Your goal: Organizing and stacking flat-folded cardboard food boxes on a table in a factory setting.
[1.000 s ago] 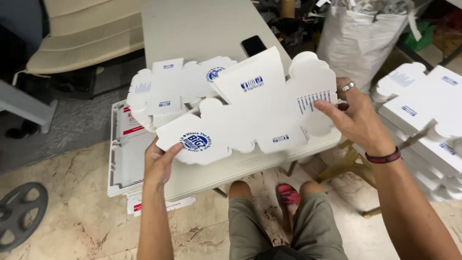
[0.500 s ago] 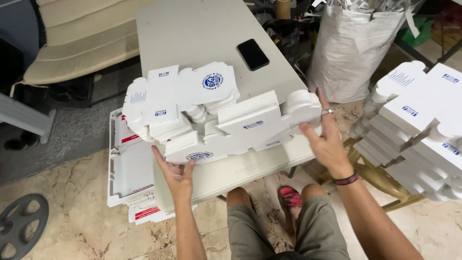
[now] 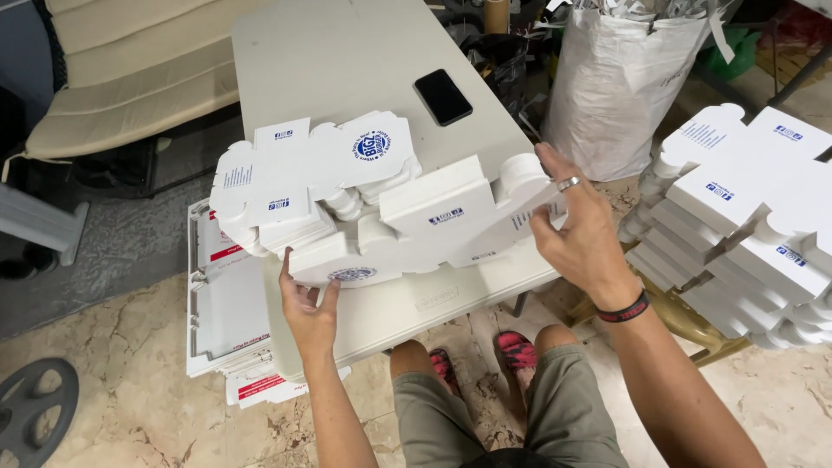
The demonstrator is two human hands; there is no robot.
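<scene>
A white die-cut cardboard box blank (image 3: 433, 221) with small blue printed marks is held between both hands above the near edge of a pale table (image 3: 347, 61). My left hand (image 3: 308, 308) grips its lower left flap from below. My right hand (image 3: 581, 234), with a ring and a dark wristband, presses on its rounded right flap. The blank is partly folded, its panels tilted up. Just behind it a stack of flat white blanks (image 3: 303, 178) lies on the table.
A black phone (image 3: 443, 96) lies farther back on the table. A tall stack of white blanks (image 3: 745, 217) stands at the right. A large white sack (image 3: 620, 78) is behind it. Flat white sheets (image 3: 227, 303) lie on the floor at left, a beige cushion (image 3: 121, 78) beyond.
The blank has gone from flat and spread out to partly folded, its panels raised. Both hands have shifted closer in along its edges.
</scene>
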